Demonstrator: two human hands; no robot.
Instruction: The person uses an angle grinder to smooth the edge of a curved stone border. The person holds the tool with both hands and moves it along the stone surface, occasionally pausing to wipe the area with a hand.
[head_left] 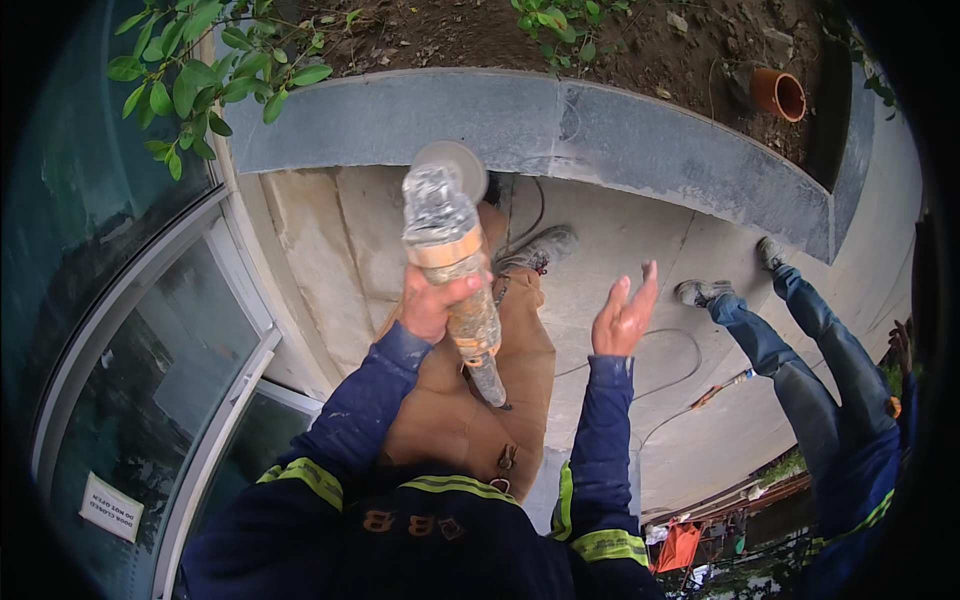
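My left hand (428, 303) is wrapped round the body of an angle grinder (470, 310), which I hold up in front of my legs. Its metal head points away from me, and a round pale disc (455, 165) sits at that far end, near the grey stone ledge (400, 120). Orange bands and dust cover the grinder's casing. To the right, my right hand (625, 315) is raised with its fingers stretched out and the thumb apart, holding nothing. It touches neither the grinder nor the ledge.
Soil lies behind the ledge, with an orange pipe end (778, 94) and leafy branches (200, 80). A glass door (160, 400) stands at left. Grey cable (672, 375) loops over the paved floor. Another person (830, 370) in jeans stands at right.
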